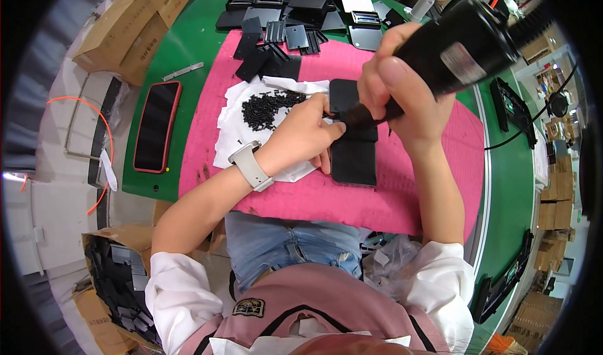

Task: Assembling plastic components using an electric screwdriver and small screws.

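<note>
Right hand [402,85] clenched on black electric screwdriver [465,44], tip down-left onto flat black rectangular plate [353,160] on pink mat [314,198], long axis toward person. Left hand [304,135] pinches at tip, nearer screw pile [267,109].

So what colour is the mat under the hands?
Pink. The mat lies on a green table, seen best in the head view.

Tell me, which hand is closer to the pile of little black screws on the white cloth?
Left. The left hand lies right beside the pile of little black screws; the right hand is farther off, holding the black electric screwdriver.
</note>
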The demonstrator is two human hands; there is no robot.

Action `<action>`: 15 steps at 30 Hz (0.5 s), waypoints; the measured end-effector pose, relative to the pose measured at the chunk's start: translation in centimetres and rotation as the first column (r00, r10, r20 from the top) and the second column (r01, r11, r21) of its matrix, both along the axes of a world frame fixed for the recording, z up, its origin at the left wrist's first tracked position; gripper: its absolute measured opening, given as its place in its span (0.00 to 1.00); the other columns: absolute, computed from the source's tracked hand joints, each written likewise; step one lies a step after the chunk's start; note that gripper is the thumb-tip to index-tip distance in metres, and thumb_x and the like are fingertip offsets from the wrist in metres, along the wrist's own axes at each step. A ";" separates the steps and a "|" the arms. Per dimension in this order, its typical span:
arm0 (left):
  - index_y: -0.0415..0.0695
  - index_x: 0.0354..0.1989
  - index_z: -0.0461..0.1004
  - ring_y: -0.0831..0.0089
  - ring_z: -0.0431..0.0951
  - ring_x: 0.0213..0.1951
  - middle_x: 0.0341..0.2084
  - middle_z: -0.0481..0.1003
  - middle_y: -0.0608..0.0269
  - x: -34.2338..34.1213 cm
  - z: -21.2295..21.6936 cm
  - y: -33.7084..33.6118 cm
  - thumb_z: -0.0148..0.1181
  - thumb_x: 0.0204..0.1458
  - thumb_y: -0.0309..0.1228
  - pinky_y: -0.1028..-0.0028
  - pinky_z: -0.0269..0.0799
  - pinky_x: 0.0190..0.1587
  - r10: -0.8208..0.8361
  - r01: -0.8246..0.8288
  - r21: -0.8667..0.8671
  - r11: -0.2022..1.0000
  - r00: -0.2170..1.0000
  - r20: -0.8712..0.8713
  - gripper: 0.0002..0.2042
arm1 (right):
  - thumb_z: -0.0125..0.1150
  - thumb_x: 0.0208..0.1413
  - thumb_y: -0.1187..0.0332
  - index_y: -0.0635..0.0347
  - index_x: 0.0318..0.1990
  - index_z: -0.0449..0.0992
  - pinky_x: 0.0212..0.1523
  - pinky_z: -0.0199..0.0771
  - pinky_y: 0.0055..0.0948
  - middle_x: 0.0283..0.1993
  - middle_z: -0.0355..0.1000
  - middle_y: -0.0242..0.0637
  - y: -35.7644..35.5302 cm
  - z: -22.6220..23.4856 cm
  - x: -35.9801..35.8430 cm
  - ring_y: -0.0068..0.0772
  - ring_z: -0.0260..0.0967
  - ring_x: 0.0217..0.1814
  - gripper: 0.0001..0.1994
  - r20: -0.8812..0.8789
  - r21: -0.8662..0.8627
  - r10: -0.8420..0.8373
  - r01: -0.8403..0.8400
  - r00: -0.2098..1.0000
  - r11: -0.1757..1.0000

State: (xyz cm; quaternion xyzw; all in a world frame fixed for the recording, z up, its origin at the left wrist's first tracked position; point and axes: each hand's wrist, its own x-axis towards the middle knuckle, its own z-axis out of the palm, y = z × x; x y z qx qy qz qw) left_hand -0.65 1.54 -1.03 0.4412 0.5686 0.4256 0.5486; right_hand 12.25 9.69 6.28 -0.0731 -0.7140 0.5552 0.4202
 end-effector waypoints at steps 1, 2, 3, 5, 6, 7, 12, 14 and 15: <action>0.33 0.39 0.60 0.67 0.75 0.12 0.13 0.71 0.56 0.0 0.0 -0.1 0.53 0.54 0.28 0.75 0.66 0.13 0.004 -0.004 0.005 1.000 1.000 -0.016 0.12 | 0.56 0.52 0.64 0.63 0.39 0.64 0.15 0.57 0.24 0.15 0.59 0.32 0.0 0.0 0.2 0.22 0.54 0.11 0.13 -0.001 -0.014 0.010 -0.010 1.000 1.000; 0.36 0.38 0.63 0.69 0.74 0.12 0.13 0.70 0.60 0.0 0.1 -0.3 0.53 0.55 0.29 0.76 0.65 0.13 0.002 -0.002 -0.005 1.000 0.999 -0.035 0.10 | 0.56 0.53 0.62 0.62 0.43 0.63 0.18 0.59 0.24 0.16 0.60 0.31 0.2 0.3 0.5 0.22 0.55 0.12 0.16 -0.036 -0.050 0.096 -0.098 0.995 0.994; 0.36 0.38 0.63 0.69 0.74 0.12 0.13 0.70 0.60 -0.2 0.2 -0.5 0.53 0.55 0.29 0.76 0.65 0.13 0.011 -0.011 0.012 1.000 1.000 -0.029 0.10 | 0.54 0.54 0.62 0.63 0.44 0.64 0.20 0.60 0.25 0.17 0.60 0.30 0.4 0.5 1.0 0.22 0.56 0.13 0.16 -0.118 -0.026 0.117 -0.121 0.986 0.992; 0.37 0.35 0.69 0.71 0.72 0.12 0.10 0.69 0.62 -0.8 0.3 -1.0 0.56 0.54 0.32 0.74 0.64 0.15 0.079 -0.034 0.171 0.985 0.962 -0.260 0.09 | 0.51 0.56 0.64 0.64 0.46 0.64 0.20 0.61 0.25 0.18 0.62 0.30 0.5 0.9 1.9 0.23 0.57 0.13 0.15 -0.336 -0.090 0.219 -0.262 0.916 0.961; 0.39 0.33 0.73 0.69 0.70 0.12 0.08 0.68 0.60 -1.3 0.3 -0.9 0.60 0.51 0.35 0.72 0.65 0.18 0.328 -0.020 0.460 0.888 0.729 -0.600 0.11 | 0.50 0.56 0.61 0.63 0.47 0.64 0.21 0.61 0.26 0.19 0.62 0.30 0.5 1.3 2.7 0.24 0.57 0.14 0.17 -0.347 -0.121 0.221 -0.278 0.911 0.953; 0.40 0.34 0.73 0.65 0.73 0.19 0.15 0.71 0.59 -1.8 0.3 -1.4 0.63 0.48 0.35 0.69 0.67 0.23 0.423 -0.018 0.495 0.869 0.547 -0.722 0.12 | 0.48 0.57 0.58 0.63 0.49 0.63 0.23 0.62 0.27 0.20 0.61 0.31 0.4 1.5 3.4 0.24 0.56 0.14 0.19 -0.360 -0.126 0.261 -0.324 0.896 0.938; 0.43 0.31 0.74 0.62 0.74 0.31 0.27 0.70 0.61 -4.1 0.1 -1.7 0.64 0.42 0.32 0.65 0.69 0.30 0.420 0.077 0.450 0.890 0.247 -0.873 0.10 | 0.50 0.54 0.58 0.64 0.47 0.64 0.22 0.62 0.27 0.18 0.61 0.33 1.0 0.6 3.8 0.24 0.56 0.14 0.19 -0.304 -0.137 0.153 -0.203 0.940 0.970; 0.43 0.29 0.73 0.62 0.74 0.31 0.26 0.69 0.61 -4.4 -0.2 -1.5 0.64 0.42 0.31 0.65 0.68 0.29 0.431 0.093 0.467 0.880 0.258 -0.865 0.08 | 0.51 0.54 0.58 0.64 0.47 0.64 0.22 0.62 0.27 0.18 0.60 0.34 1.0 0.2 3.9 0.24 0.56 0.14 0.19 -0.297 -0.161 0.126 -0.180 0.947 0.970; 0.43 0.28 0.72 0.61 0.74 0.31 0.25 0.69 0.61 -4.4 -0.3 -1.4 0.64 0.43 0.29 0.65 0.68 0.29 0.423 0.096 0.461 0.882 0.271 -0.865 0.07 | 0.51 0.54 0.58 0.65 0.46 0.65 0.22 0.62 0.27 0.17 0.60 0.34 1.0 0.1 4.0 0.24 0.56 0.14 0.20 -0.264 -0.170 0.123 -0.172 0.957 0.970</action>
